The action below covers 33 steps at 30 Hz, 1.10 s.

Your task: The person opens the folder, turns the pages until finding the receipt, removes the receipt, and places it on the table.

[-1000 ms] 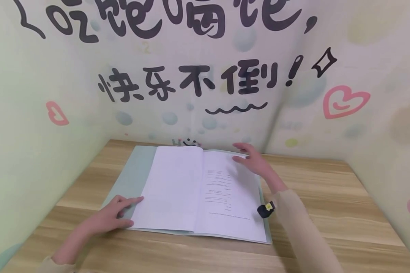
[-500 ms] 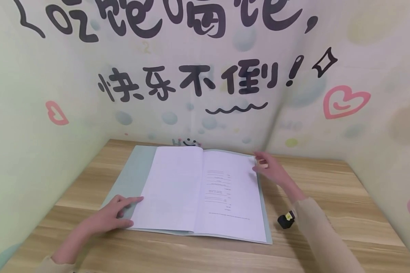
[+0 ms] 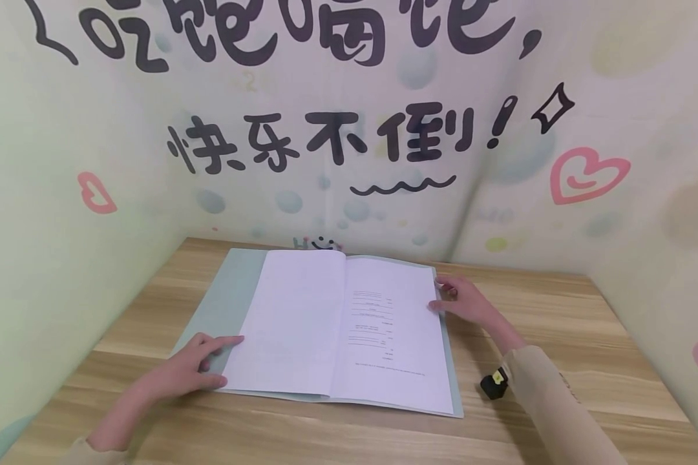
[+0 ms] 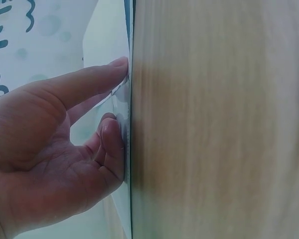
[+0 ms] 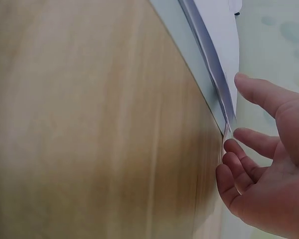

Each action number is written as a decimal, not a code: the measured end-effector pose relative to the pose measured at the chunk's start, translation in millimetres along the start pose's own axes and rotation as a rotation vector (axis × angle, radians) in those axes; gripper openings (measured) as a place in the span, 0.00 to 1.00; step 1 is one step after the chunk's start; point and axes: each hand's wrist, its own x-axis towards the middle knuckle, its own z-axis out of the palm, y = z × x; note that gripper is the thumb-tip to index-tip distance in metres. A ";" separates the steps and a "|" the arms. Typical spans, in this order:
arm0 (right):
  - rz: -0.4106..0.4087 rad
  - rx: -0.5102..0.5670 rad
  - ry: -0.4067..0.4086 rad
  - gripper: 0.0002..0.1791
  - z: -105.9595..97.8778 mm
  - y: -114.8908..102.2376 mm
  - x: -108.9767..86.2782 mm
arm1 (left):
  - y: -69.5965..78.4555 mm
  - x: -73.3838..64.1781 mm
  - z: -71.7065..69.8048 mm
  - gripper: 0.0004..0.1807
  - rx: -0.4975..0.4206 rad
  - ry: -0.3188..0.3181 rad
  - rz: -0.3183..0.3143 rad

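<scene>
A booklet with a pale blue-green cover (image 3: 225, 290) lies spread on the wooden table. Its left page (image 3: 296, 316) is blank; the right page (image 3: 410, 336) carries lines of small print, upside down from here. My left hand (image 3: 177, 371) rests at the lower left of the booklet, index finger straight on the page's edge and thumb near its bottom corner. The left wrist view shows that thumb (image 4: 102, 77) along the booklet's edge. My right hand (image 3: 466, 302) is at the upper right edge; in the right wrist view its thumb (image 5: 256, 92) and index finger are spread apart beside the pages.
The wooden table (image 3: 558, 336) extends to both sides of the booklet. A printed wall (image 3: 326, 213) with dark lettering rises close behind the booklet. A small black device with a yellow label (image 3: 493, 384) is at the right sleeve.
My right hand has moved from above the top of the right page outward to its right edge and slightly toward me. The left hand and the booklet stay in place.
</scene>
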 end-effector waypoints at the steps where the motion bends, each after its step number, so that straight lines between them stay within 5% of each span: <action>1: -0.003 -0.005 0.003 0.37 0.2 0.0 -0.5 | 0.0 0.1 0.1 0.37 -0.001 0.002 -0.003; 25: 0.047 -0.055 -0.024 0.41 0.5 -2.0 -4.6 | -2.0 1.1 1.4 0.37 -0.015 0.014 0.000; 33: 0.000 -0.090 -0.005 0.40 -1.5 -6.7 -7.0 | -2.2 0.5 1.6 0.37 -0.019 0.008 0.000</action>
